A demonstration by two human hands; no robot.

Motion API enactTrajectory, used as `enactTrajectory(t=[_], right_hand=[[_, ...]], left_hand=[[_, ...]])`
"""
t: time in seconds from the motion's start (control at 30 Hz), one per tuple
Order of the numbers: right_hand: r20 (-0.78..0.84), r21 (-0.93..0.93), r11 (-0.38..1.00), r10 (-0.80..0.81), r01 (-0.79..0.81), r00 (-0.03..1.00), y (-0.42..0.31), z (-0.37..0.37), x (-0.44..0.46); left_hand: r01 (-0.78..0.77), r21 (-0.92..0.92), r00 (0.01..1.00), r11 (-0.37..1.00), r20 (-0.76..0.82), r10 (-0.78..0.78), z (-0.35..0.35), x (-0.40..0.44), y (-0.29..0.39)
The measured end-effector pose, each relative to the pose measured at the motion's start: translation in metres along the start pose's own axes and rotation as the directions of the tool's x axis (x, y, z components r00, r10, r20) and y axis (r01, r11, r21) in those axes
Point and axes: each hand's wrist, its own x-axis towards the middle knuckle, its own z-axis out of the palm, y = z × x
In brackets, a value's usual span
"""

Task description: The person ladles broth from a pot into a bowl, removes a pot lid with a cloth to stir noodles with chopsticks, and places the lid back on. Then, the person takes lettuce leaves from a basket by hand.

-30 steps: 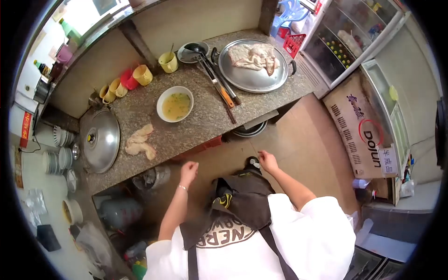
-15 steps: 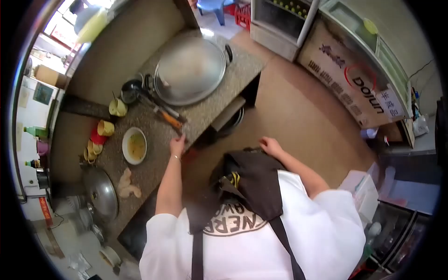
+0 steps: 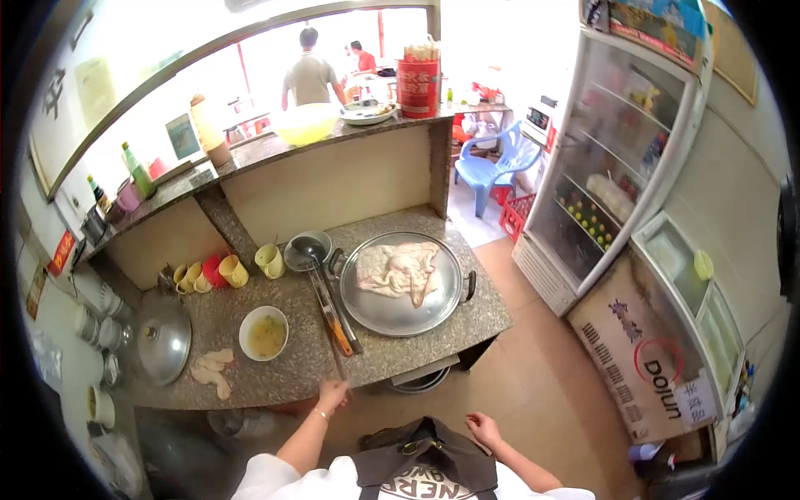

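Left hand [image 3: 335,395] newly up at counter edge [image 3: 271,392], pinched round chopsticks [image 3: 337,365]; right hand [image 3: 482,426] loosely curled

Your strongest light pours through the opening above the stone ledge [image 3: 246,160], blown out to white, and it bleaches the translucent yellow bowl [image 3: 307,123] and the room behind it. The worktop [image 3: 275,371] gets softer, even light, with pale sheen on your domed metal lid [image 3: 162,346] and round metal tray [image 3: 400,320]. Under the counter you have deep shadow. Your fisheye lens bows straight lines, blackens the corners and leaves the stacked dishes [image 3: 86,325] at the left edge soft.
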Motion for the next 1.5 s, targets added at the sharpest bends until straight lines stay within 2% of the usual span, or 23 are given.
enactTrajectory(t=[0.07, 0.13, 0.2, 0.37, 0.4, 0.47, 0.5, 0.53, 0.6, 0.67, 0.7, 0.73, 0.77, 0.8, 0.87, 0.93, 1.0, 1.07, 1.2, 1.27, 1.37, 1.43, 1.5], right_hand=[[0.031, -0.056, 0.984, -0.169, 0.171, 0.985, -0.039, 0.013, 0.027], [0.070, -0.172, 0.874, -0.449, 0.454, 0.891, -0.101, 0.026, 0.046], [0.198, -0.136, 0.777, -0.586, 0.614, 0.786, -0.172, 0.042, 0.054], [0.444, -0.019, 0.514, -0.764, 0.858, 0.468, -0.275, 0.090, 0.063], [0.455, -0.019, 0.504, -0.765, 0.864, 0.456, -0.279, 0.094, 0.066], [0.332, 0.060, 0.495, -0.829, 0.867, 0.450, -0.280, 0.103, 0.072], [0.190, 0.052, 0.500, -0.855, 0.865, 0.483, -0.280, 0.109, 0.073], [0.183, 0.048, 0.500, -0.855, 0.865, 0.485, -0.281, 0.110, 0.080], [0.129, 0.020, 0.596, -0.798, 0.803, 0.589, -0.267, 0.105, 0.082], [0.064, 0.153, 0.747, -0.661, 0.647, 0.748, -0.266, 0.095, 0.084], [-0.049, -0.016, 0.527, -0.849, 0.850, 0.526, -0.268, 0.086, 0.092], [-0.323, 0.072, 0.446, -0.836, 0.892, 0.443, -0.269, 0.085, 0.092], [-0.222, 0.028, 0.658, -0.729, 0.752, 0.647, -0.277, 0.063, 0.082], [-0.244, 0.080, 0.724, -0.653, 0.685, 0.718, -0.285, 0.044, 0.076], [-0.289, 0.446, 0.752, -0.392, 0.485, 0.874, -0.285, 0.014, 0.076], [-0.416, 0.476, 0.682, -0.382, 0.555, 0.825, -0.285, -0.026, 0.078], [-0.522, 0.619, 0.594, -0.178, 0.514, 0.834, -0.280, -0.063, 0.077], [-0.537, 0.690, 0.563, -0.023, 0.455, 0.843, -0.262, -0.103, 0.082], [-0.584, 0.750, 0.430, 0.072, 0.503, 0.808, -0.240, -0.171, 0.091], [-0.623, 0.715, 0.432, 0.039, 0.549, 0.781, -0.221, -0.203, 0.098], [-0.643, 0.724, 0.384, 0.076, 0.573, 0.762, -0.219, -0.236, 0.104], [-0.631, 0.732, 0.378, 0.059, 0.567, 0.774, -0.208, -0.253, 0.113], [-0.634, 0.729, 0.395, 0.082, 0.558, 0.769, -0.201, -0.265, 0.117]], left_hand=[[-0.016, -0.161, 0.990, 0.987, 0.136, 0.038, 0.001, -0.029, 0.003], [0.071, -0.343, 0.984, 0.937, 0.179, -0.009, 0.005, -0.055, 0.011], [0.062, -0.387, 0.973, 0.920, 0.229, 0.031, 0.005, -0.079, 0.024], [0.086, -0.416, 0.940, 0.905, 0.335, 0.065, 0.001, -0.112, 0.048], [0.083, -0.431, 0.943, 0.899, 0.327, 0.069, -0.007, -0.113, 0.051], [0.065, -0.548, 0.920, 0.834, 0.356, 0.162, -0.025, -0.114, 0.053], [0.066, -0.544, 0.918, 0.837, 0.362, 0.163, -0.034, -0.114, 0.053], [0.063, -0.539, 0.916, 0.840, 0.366, 0.166, -0.042, -0.108, 0.051], [0.033, -0.590, 0.934, 0.807, 0.305, 0.185, -0.054, -0.108, 0.035], [0.028, -0.575, 0.950, 0.818, 0.270, 0.158, -0.062, -0.096, 0.015], [0.003, -0.562, 0.951, 0.827, 0.257, 0.171, -0.065, -0.090, 0.005], [0.013, -0.513, 0.955, 0.859, 0.260, 0.141, -0.071, -0.088, 0.003], [0.001, -0.481, 0.968, 0.877, 0.222, 0.121, -0.074, -0.088, 0.009], [0.006, -0.490, 0.968, 0.871, 0.221, 0.118, -0.075, -0.082, 0.010], [0.063, -0.476, 0.971, 0.877, 0.231, 0.056, -0.077, -0.068, 0.017], [0.040, -0.458, 0.971, 0.888, 0.229, 0.075, -0.075, -0.046, 0.032], [-0.073, -0.447, 0.949, 0.891, 0.245, 0.200, -0.073, -0.025, 0.055], [-0.168, -0.368, 0.949, 0.915, 0.192, 0.252, -0.067, -0.004, 0.089], [-0.405, -0.268, 0.885, 0.874, 0.126, 0.448, -0.030, 0.049, 0.170], [-0.665, 0.079, 0.746, 0.742, 0.111, 0.657, -0.002, 0.093, 0.201], [-0.652, 0.240, 0.757, 0.720, 0.149, 0.636, 0.037, 0.121, 0.265], [-0.661, 0.483, 0.709, 0.574, 0.154, 0.688, 0.069, 0.151, 0.281], [-0.620, 0.572, 0.736, 0.537, 0.187, 0.651, 0.098, 0.180, 0.284]])
